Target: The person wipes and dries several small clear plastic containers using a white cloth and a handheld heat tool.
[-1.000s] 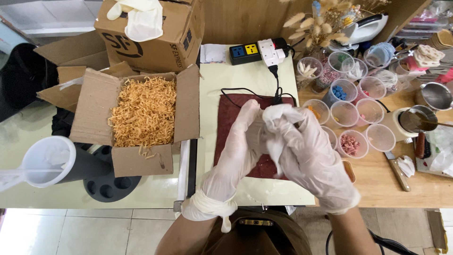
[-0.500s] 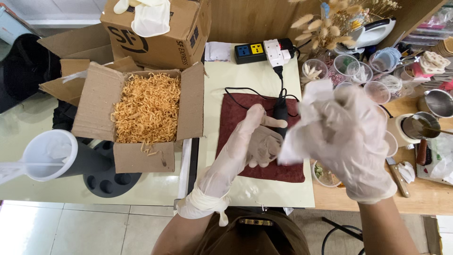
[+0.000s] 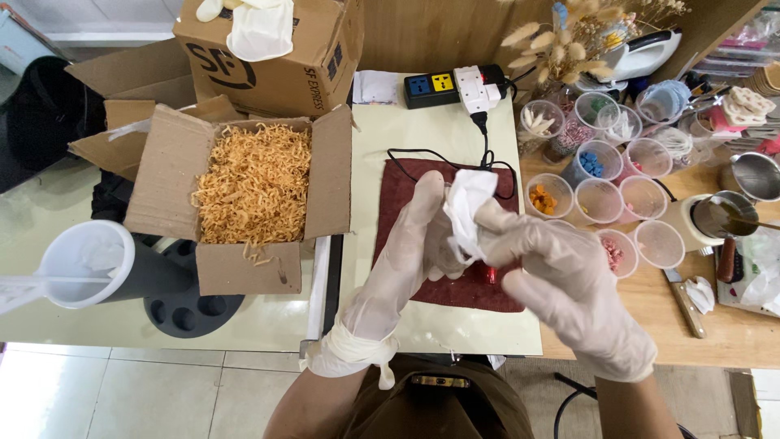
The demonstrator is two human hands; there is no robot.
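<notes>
Both hands wear thin white gloves and meet above the dark red mat (image 3: 406, 195) that lies on the pale bench (image 3: 422, 130) near its front edge. The right hand (image 3: 561, 280) pinches a crumpled white tissue (image 3: 467, 203) between thumb and fingers, closed on its lower part, so the tissue stands up above the knuckles. The left hand (image 3: 410, 244) is stretched out with its fingers long and loosely open, its palm side pressed against the tissue and the right fingers; it grips nothing that can be seen.

A black cable (image 3: 431, 156) loops over the back edge of the mat and runs up to a white plug (image 3: 477, 89) in a black power strip (image 3: 431, 85) at the bench's back edge.

On the left part of the bench an open cardboard box (image 3: 329, 175) holds a heap of fine orange-tan shreds (image 3: 252, 183). Behind it, at the back left corner, stands a second, closed box (image 3: 301, 65) with a white glove (image 3: 260, 28) lying on top. At the front left corner a white cup (image 3: 69, 264) rests on a dark round holder (image 3: 191, 305).

To the right, on a wooden bench (image 3: 731, 333), clear plastic cups (image 3: 601, 199) stand close together in rows, some with small coloured bits, one with blue pieces (image 3: 591, 162), one with orange pieces (image 3: 543, 199). Dried grasses (image 3: 569, 28) rise behind them. A metal pot (image 3: 756, 175) sits at the right edge, and a knife (image 3: 682, 301) lies near the front edge of that bench.
</notes>
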